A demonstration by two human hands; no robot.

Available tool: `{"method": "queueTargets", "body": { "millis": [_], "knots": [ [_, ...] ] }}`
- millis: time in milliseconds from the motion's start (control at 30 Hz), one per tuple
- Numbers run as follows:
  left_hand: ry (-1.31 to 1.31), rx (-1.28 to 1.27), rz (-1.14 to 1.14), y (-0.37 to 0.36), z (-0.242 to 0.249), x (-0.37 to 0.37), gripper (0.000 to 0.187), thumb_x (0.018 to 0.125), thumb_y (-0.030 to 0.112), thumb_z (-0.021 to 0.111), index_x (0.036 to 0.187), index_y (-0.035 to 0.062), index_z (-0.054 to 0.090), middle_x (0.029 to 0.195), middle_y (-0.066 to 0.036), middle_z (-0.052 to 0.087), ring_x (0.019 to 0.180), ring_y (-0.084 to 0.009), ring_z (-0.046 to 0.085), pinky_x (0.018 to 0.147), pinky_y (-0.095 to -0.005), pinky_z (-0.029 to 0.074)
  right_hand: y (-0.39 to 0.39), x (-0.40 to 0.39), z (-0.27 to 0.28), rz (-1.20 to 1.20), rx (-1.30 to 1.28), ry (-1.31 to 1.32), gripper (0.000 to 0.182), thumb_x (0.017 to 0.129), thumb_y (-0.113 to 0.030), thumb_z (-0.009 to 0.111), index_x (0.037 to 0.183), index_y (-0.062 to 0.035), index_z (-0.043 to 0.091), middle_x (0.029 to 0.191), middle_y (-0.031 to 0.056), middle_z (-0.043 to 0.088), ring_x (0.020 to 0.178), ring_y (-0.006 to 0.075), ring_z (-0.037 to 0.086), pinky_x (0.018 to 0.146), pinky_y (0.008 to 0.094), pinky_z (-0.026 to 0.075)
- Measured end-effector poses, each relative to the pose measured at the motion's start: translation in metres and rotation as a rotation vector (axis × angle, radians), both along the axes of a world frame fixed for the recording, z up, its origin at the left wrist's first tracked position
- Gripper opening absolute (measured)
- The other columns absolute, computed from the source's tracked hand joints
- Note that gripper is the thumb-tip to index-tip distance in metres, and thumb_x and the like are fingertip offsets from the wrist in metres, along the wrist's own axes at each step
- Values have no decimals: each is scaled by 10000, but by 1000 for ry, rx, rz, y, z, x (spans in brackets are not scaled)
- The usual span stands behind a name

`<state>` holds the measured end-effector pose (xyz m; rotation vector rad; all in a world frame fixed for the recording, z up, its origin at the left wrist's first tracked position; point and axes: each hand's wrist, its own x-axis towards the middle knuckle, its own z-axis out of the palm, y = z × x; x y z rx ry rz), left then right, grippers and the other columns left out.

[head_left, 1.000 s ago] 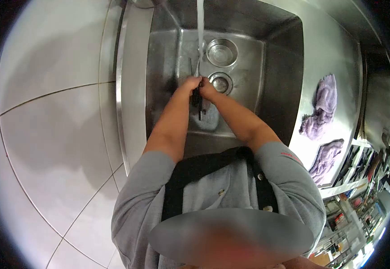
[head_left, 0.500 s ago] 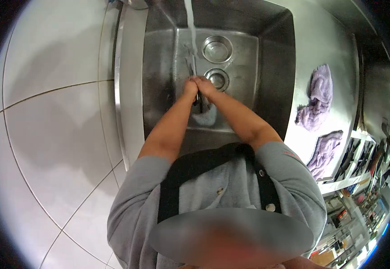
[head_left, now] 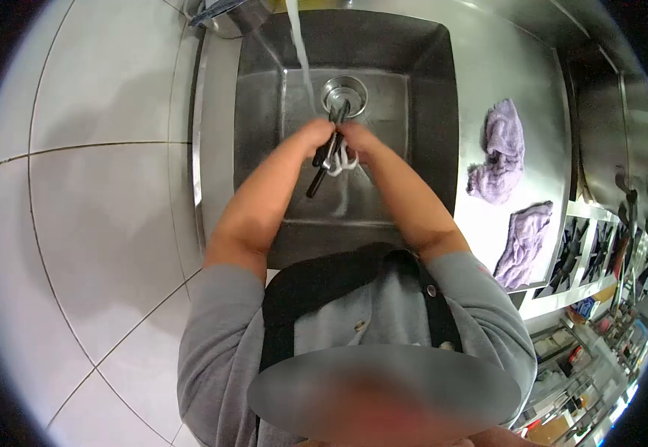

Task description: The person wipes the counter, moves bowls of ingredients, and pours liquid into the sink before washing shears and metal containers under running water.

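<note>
Both my hands are together over the steel sink, closed around a bundle of utensils with black handles. My left hand grips the bundle from the left side. My right hand grips it from the right, with white loops like scissor handles hanging just below the fingers. Dark ends of the bundle point away from me, over a round metal dish or ring on the sink floor. The fingers partly hide the utensils, so their exact kinds cannot be made out.
A stream of water falls at the back left of the sink. Two purple cloths, one farther back and one nearer, lie on the steel counter to the right. A metal container stands behind the sink's left corner. White tiles cover the left side.
My hands have come out from beside the water stream and spread slightly apart. The bundle has turned, so the black handles and white loops show. The view has shifted a little.
</note>
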<state>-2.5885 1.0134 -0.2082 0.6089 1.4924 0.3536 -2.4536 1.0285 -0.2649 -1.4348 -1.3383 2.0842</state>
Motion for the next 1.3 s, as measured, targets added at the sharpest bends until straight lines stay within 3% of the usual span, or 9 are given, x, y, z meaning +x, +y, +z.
{"method": "queueTargets", "body": {
  "millis": [233,333,533,633,767,900,1067,1167,1300],
  "knots": [
    [-264,-76,297,83,2,-32,168,856,121,467,919,-22,528,844,-131,561,765,-277,573,675,-458,478,81,-8,-31,-372,-519,299,229,882,-124,434,1040,39,467,939,166,588,797,284,615,685,446,537],
    [-235,26,362,104,-13,-46,251,867,161,494,1032,-29,485,1059,-168,519,918,-357,522,770,-581,432,115,-22,-21,-520,-885,422,327,903,-190,375,1164,4,410,1160,212,500,1025,392,526,861,644,384],
    [-355,110,730,112,34,-46,377,887,150,487,1194,-42,378,1359,-225,213,1182,-531,257,797,-798,255,118,-34,63,-958,-552,202,399,915,-206,355,1244,19,358,1316,223,361,1128,446,441,912,694,275],
    [-437,192,695,100,62,-52,388,894,131,470,1218,-55,367,1332,-240,291,1182,-494,313,789,-794,278,112,-41,65,-979,-398,470,389,902,-180,385,1225,36,379,1326,219,346,1140,416,447,934,640,304],
    [-491,369,303,61,99,-93,412,916,176,465,1272,-18,392,1198,-185,515,1113,-324,496,941,-503,413,91,-77,55,-644,419,170,341,887,-199,462,1140,29,476,983,139,559,784,269,566,651,401,467],
    [-25,583,150,-8,154,-117,413,922,223,478,1256,-17,444,1218,-139,526,1121,-231,507,946,-325,414,89,-115,85,-873,-330,812,253,890,-212,440,1015,-1,505,703,63,460,550,184,436,513,318,402],
    [452,883,185,-73,139,-146,311,912,196,495,1164,26,560,1152,-94,584,1075,-149,532,904,-277,419,93,-144,65,-917,-322,908,187,882,-142,394,955,-17,513,643,103,467,591,223,459,558,339,428],
    [628,1013,226,-91,111,-151,274,897,168,508,1125,40,590,1142,-100,592,1077,-181,541,914,-286,411,59,-202,39,-745,-135,767,291,927,-200,363,1114,-14,486,949,128,567,839,244,552,774,355,464],
    [958,1223,-21,-81,91,-155,317,877,192,519,1156,50,566,1204,-129,545,1144,-271,488,971,-347,374,-83,-212,90,-562,211,239,506,951,-284,281,1366,5,258,1413,197,269,1318,314,237,1086,357,170]
  ]
}}
